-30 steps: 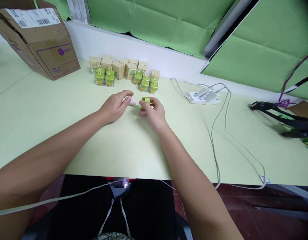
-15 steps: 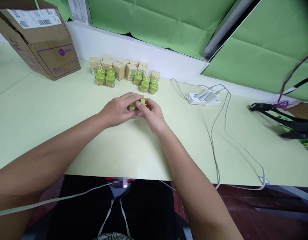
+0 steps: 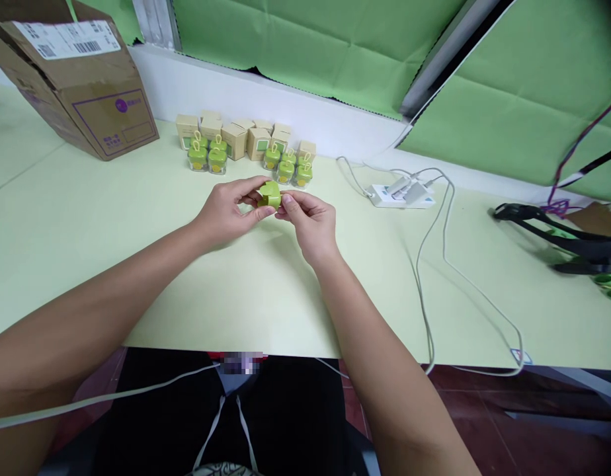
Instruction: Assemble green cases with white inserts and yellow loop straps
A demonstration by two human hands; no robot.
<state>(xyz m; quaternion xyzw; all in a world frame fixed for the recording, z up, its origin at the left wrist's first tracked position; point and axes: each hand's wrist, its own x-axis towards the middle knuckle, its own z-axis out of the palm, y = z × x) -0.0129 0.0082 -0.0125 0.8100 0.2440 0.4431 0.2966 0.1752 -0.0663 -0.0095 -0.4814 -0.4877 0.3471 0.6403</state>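
A small green jar lid (image 3: 270, 194) with a notched edge is held above the table between my hands. My left hand (image 3: 231, 209) grips its left side, fingers behind and thumb below. At the lid's right side, my right hand (image 3: 308, 218) pinches with thumb and fingertips; a small pale part shows there, perhaps a loop. Beyond my hands stand several little clear jars with green lids and loop handles, a left group (image 3: 217, 160) and a right group (image 3: 285, 172).
Several small cardboard boxes (image 3: 235, 140) line the wall behind the jars. A large carton (image 3: 114, 122) stands at the back left. A white power strip (image 3: 402, 196) with cables lies to the right. A black curved object (image 3: 558, 231) sits at the far right.
My hands have moved slightly apart and the lid has been turned, so more of it shows. My right hand has shifted a little to the right.
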